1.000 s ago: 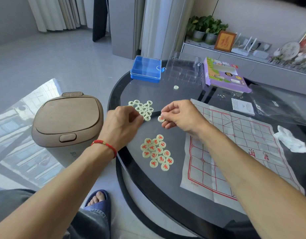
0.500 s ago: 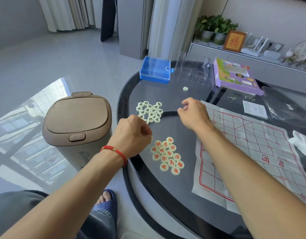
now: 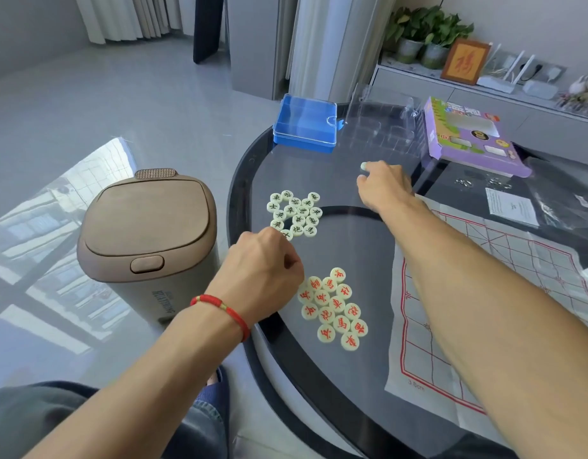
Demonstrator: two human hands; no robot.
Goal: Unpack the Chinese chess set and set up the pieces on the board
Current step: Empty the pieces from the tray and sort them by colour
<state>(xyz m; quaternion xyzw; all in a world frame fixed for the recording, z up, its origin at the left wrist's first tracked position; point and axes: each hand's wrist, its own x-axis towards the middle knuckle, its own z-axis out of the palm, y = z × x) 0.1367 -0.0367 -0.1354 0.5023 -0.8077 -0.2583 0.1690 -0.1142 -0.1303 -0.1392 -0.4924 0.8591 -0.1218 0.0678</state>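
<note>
Two heaps of pale round chess pieces lie on the dark glass table (image 3: 349,246): one with black characters (image 3: 296,213), one with red characters (image 3: 334,308) nearer me. The paper board (image 3: 517,276) with red grid lines is spread flat to the right and carries no pieces. My right hand (image 3: 385,187) is stretched far forward, its fingertips pinching a lone pale piece (image 3: 363,166). My left hand (image 3: 263,270), with a red cord on the wrist, is a loose fist between the two heaps, nothing visible in it.
A blue lidded box (image 3: 304,124), a clear plastic tray (image 3: 382,127) and a purple carton (image 3: 468,137) stand at the table's far side. A paper slip (image 3: 511,207) and plastic bag (image 3: 567,200) lie beyond the board. A brown bin (image 3: 147,226) stands left of the table.
My right hand left the black heap and reached forward to the lone piece near the clear tray. My left hand drew back from the black heap and curled into a fist.
</note>
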